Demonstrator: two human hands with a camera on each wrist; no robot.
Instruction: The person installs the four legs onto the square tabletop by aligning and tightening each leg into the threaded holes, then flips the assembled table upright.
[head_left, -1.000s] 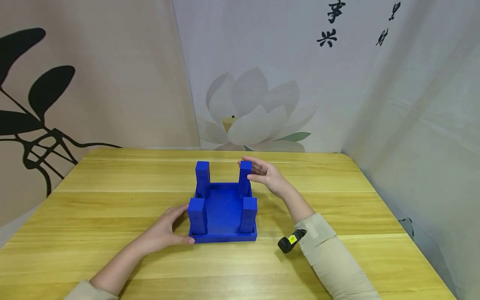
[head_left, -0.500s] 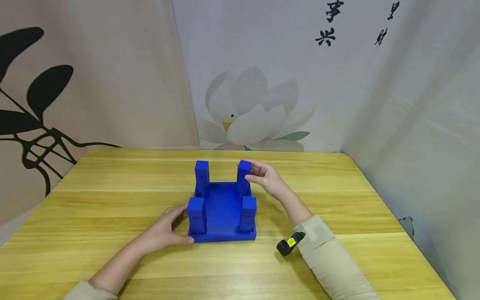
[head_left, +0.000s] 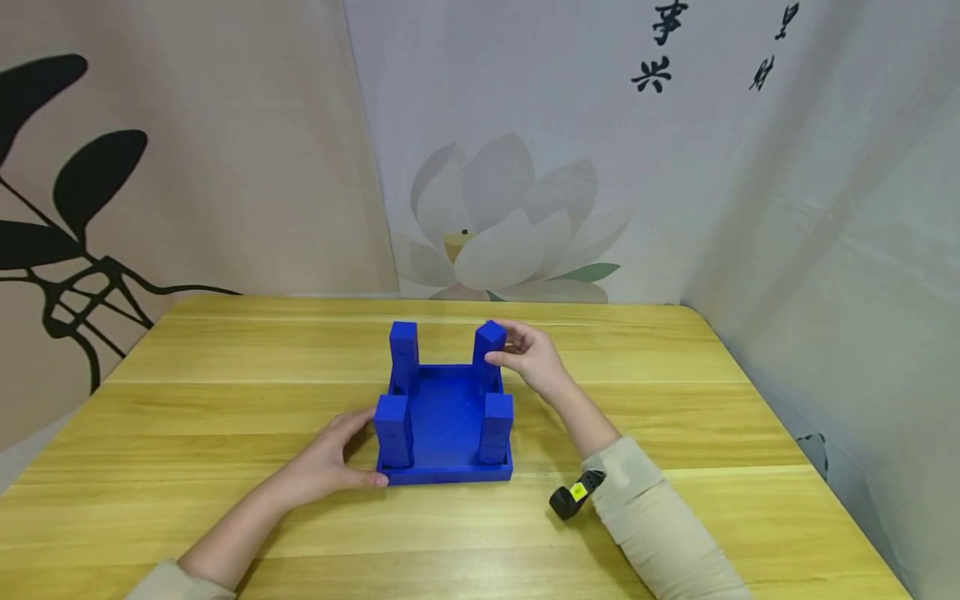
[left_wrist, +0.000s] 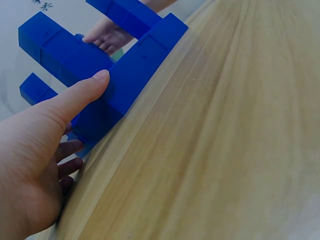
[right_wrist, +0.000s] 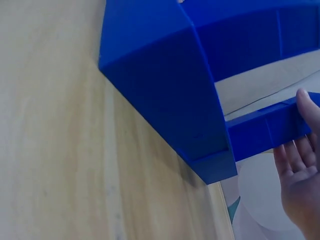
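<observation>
A blue square base point(head_left: 450, 476) with a raised rim stands on the table, an upright blue post at each corner. My left hand point(head_left: 326, 467) holds the base at its near left corner. In the left wrist view the thumb presses the outer wall and the other fingers reach round the corner, partly hidden. With thumb and fingers my right hand point(head_left: 536, 362) pinches the upper part of the far right post point(head_left: 489, 340), which stands twisted relative to the other posts. The right wrist view shows the thumb on one side of that post point(right_wrist: 262, 127) and fingers on the other.
The near right post point(head_left: 497, 429), near left post point(head_left: 394, 432) and far left post point(head_left: 405, 354) stand upright in their corners. Beneath is a wooden table point(head_left: 247, 350). A black strap device point(head_left: 573, 493) hangs at the right sleeve. Printed cloth point(head_left: 525, 100) hangs behind the table.
My right hand has closed in on the far right post, and the post has turned about its upright axis. The right forearm has shifted slightly left and nearer. The left hand keeps its place.
</observation>
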